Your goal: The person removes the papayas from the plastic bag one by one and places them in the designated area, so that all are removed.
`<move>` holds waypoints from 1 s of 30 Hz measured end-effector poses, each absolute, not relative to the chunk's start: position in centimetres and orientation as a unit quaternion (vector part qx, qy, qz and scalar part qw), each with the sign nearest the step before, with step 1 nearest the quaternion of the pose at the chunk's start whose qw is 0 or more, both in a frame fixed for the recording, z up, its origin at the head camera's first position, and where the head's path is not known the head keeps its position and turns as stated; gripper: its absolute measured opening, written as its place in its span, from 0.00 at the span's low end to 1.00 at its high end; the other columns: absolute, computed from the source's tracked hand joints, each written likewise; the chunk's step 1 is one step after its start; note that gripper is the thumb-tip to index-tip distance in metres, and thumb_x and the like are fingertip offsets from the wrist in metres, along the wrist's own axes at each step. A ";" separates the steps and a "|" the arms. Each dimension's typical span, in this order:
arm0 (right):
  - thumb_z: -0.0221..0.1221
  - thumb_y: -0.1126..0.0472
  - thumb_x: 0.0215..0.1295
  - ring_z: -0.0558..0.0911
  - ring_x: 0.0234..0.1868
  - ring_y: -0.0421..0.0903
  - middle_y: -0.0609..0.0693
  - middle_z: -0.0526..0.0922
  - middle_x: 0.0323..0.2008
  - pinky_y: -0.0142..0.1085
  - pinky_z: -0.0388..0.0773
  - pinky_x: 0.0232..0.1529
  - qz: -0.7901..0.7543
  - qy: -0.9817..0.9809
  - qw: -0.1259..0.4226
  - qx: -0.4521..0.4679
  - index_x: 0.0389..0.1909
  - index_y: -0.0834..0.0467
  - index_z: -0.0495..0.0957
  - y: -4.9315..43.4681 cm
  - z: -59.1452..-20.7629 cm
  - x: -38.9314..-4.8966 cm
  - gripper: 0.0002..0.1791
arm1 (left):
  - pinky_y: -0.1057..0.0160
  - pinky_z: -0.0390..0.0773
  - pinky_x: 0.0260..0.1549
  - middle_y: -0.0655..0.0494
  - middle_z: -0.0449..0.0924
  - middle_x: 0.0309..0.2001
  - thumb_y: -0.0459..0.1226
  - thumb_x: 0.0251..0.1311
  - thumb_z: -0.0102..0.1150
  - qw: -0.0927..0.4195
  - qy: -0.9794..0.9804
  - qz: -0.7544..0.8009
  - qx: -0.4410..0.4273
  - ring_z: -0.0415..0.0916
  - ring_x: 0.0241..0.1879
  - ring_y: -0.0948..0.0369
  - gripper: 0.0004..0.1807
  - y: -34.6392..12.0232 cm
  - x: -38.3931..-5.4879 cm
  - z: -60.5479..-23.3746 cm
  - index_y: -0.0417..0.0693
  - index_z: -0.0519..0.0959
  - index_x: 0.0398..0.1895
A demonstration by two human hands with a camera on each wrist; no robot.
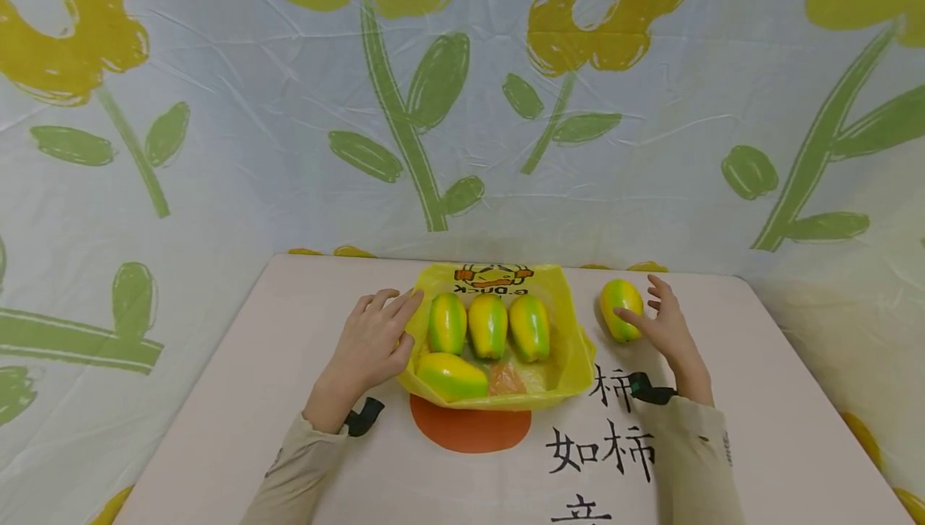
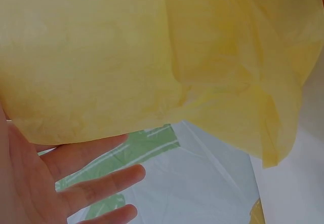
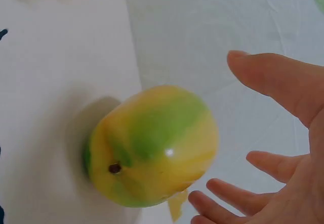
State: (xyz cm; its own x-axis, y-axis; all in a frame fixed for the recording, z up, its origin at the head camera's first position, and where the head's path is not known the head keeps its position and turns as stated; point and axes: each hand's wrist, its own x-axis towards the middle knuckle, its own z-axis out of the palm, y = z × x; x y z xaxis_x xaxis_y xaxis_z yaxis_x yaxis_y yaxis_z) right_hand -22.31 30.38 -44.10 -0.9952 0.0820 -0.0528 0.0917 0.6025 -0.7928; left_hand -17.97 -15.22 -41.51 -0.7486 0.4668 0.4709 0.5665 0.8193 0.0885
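A yellow plastic bag (image 1: 571,384) with a duck print lies spread with its mouth open on the table. Inside are three yellow-green papayas (image 1: 487,326) in a row, and another papaya (image 1: 451,376) lies crosswise at the front left. My left hand (image 1: 372,340) is at the bag's left side, fingers extended; in the left wrist view the yellow bag (image 2: 101,57) covers part of that hand. To the right of the bag sits a single papaya (image 1: 619,300). Beside it my right hand (image 1: 672,332) is spread, with a gap to the papaya (image 3: 157,143) in the right wrist view.
The pale table cover (image 1: 289,300) bears black characters (image 1: 603,449) and an orange-red printed shape (image 1: 470,429) in front of the bag. Behind the table hangs a flower-printed cloth (image 1: 289,107). Dark straps (image 1: 364,417) circle both wrists.
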 end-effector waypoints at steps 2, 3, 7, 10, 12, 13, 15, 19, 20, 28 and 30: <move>0.61 0.48 0.67 0.51 0.72 0.72 0.71 0.43 0.75 0.69 0.56 0.64 -0.445 0.894 -0.008 0.043 0.79 0.61 0.36 30.3 -43.7 -22.2 0.54 | 0.44 0.71 0.56 0.47 0.80 0.58 0.34 0.56 0.49 0.219 -0.928 -0.113 -0.278 0.73 0.57 0.45 0.29 -15.2 -18.0 -41.5 0.42 0.75 0.64; 0.61 0.49 0.67 0.51 0.72 0.72 0.71 0.44 0.75 0.69 0.56 0.64 -0.446 0.894 -0.016 0.041 0.79 0.61 0.37 30.3 -43.5 -22.1 0.53 | 0.44 0.71 0.56 0.47 0.80 0.58 0.34 0.56 0.49 0.219 -0.928 -0.112 -0.278 0.73 0.57 0.45 0.29 -15.2 -18.0 -41.5 0.42 0.75 0.64; 0.60 0.51 0.68 0.52 0.72 0.71 0.70 0.47 0.74 0.67 0.50 0.68 -0.463 0.885 -0.046 0.021 0.78 0.62 0.41 30.0 -42.7 -21.8 0.49 | 0.45 0.71 0.56 0.47 0.80 0.58 0.34 0.55 0.50 0.217 -0.930 -0.112 -0.277 0.73 0.57 0.45 0.30 -15.2 -18.0 -41.6 0.43 0.75 0.65; 0.60 0.53 0.69 0.53 0.72 0.71 0.70 0.49 0.74 0.63 0.45 0.71 -0.492 0.868 -0.066 -0.004 0.78 0.62 0.44 29.8 -42.2 -21.6 0.46 | 0.45 0.71 0.56 0.47 0.80 0.58 0.33 0.54 0.52 0.216 -0.930 -0.112 -0.277 0.73 0.57 0.45 0.30 -15.2 -18.0 -41.6 0.43 0.75 0.65; 0.59 0.53 0.70 0.54 0.72 0.69 0.69 0.51 0.74 0.61 0.43 0.72 -0.516 0.853 -0.074 -0.021 0.78 0.62 0.45 29.7 -41.8 -21.5 0.44 | 0.44 0.71 0.56 0.47 0.80 0.58 0.33 0.54 0.52 0.219 -0.929 -0.112 -0.277 0.73 0.57 0.45 0.30 -15.2 -18.0 -41.6 0.42 0.75 0.64; 0.58 0.54 0.71 0.54 0.72 0.69 0.69 0.51 0.74 0.60 0.43 0.72 -0.527 0.846 -0.077 -0.028 0.78 0.61 0.46 29.6 -41.6 -21.4 0.43 | 0.44 0.71 0.56 0.47 0.80 0.58 0.33 0.54 0.52 0.220 -0.928 -0.112 -0.278 0.73 0.57 0.45 0.30 -15.2 -18.0 -41.6 0.42 0.75 0.64; 0.58 0.54 0.71 0.55 0.73 0.67 0.67 0.52 0.74 0.58 0.44 0.73 -0.544 0.834 -0.080 -0.038 0.78 0.59 0.48 29.3 -41.2 -21.2 0.41 | 0.44 0.71 0.56 0.47 0.80 0.58 0.33 0.54 0.52 0.222 -0.927 -0.112 -0.279 0.73 0.56 0.45 0.30 -15.2 -18.1 -41.6 0.42 0.76 0.64; 0.56 0.55 0.72 0.58 0.73 0.60 0.63 0.56 0.74 0.40 0.54 0.73 -0.570 0.814 -0.089 -0.063 0.77 0.56 0.53 28.7 -40.5 -20.8 0.37 | 0.45 0.71 0.56 0.47 0.80 0.58 0.34 0.55 0.52 0.223 -0.927 -0.113 -0.280 0.73 0.56 0.45 0.29 -15.2 -18.1 -41.7 0.42 0.76 0.64; 0.56 0.57 0.72 0.59 0.72 0.58 0.62 0.58 0.73 0.35 0.57 0.71 -0.581 0.806 -0.092 -0.073 0.76 0.56 0.55 28.5 -40.3 -20.7 0.35 | 0.45 0.71 0.56 0.47 0.80 0.58 0.34 0.55 0.52 0.223 -0.927 -0.113 -0.280 0.73 0.56 0.45 0.29 -15.2 -18.1 -41.7 0.42 0.76 0.64; 0.54 0.64 0.73 0.72 0.64 0.45 0.57 0.71 0.66 0.24 0.68 0.60 -0.650 0.738 -0.100 -0.153 0.69 0.60 0.66 26.7 -38.6 -19.6 0.25 | 0.45 0.70 0.56 0.46 0.80 0.58 0.33 0.56 0.51 0.216 -0.929 -0.120 -0.277 0.72 0.56 0.45 0.29 -15.2 -18.1 -41.9 0.42 0.75 0.65; 0.53 0.64 0.74 0.74 0.62 0.46 0.56 0.74 0.64 0.25 0.69 0.60 -0.646 0.738 -0.102 -0.166 0.68 0.62 0.67 26.0 -38.1 -19.3 0.24 | 0.45 0.70 0.56 0.46 0.80 0.58 0.33 0.56 0.51 0.214 -0.929 -0.120 -0.277 0.72 0.56 0.45 0.29 -15.2 -18.1 -41.9 0.42 0.75 0.65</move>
State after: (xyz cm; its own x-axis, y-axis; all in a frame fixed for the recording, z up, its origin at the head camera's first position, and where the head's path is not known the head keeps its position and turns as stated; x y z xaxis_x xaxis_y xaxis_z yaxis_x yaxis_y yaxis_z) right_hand -19.32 26.01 -38.10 -0.9239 -0.1141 0.3651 -0.3771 0.1108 -0.9195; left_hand -18.12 -15.23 -41.90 -0.7549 0.4627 0.4649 0.5658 0.8179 0.1046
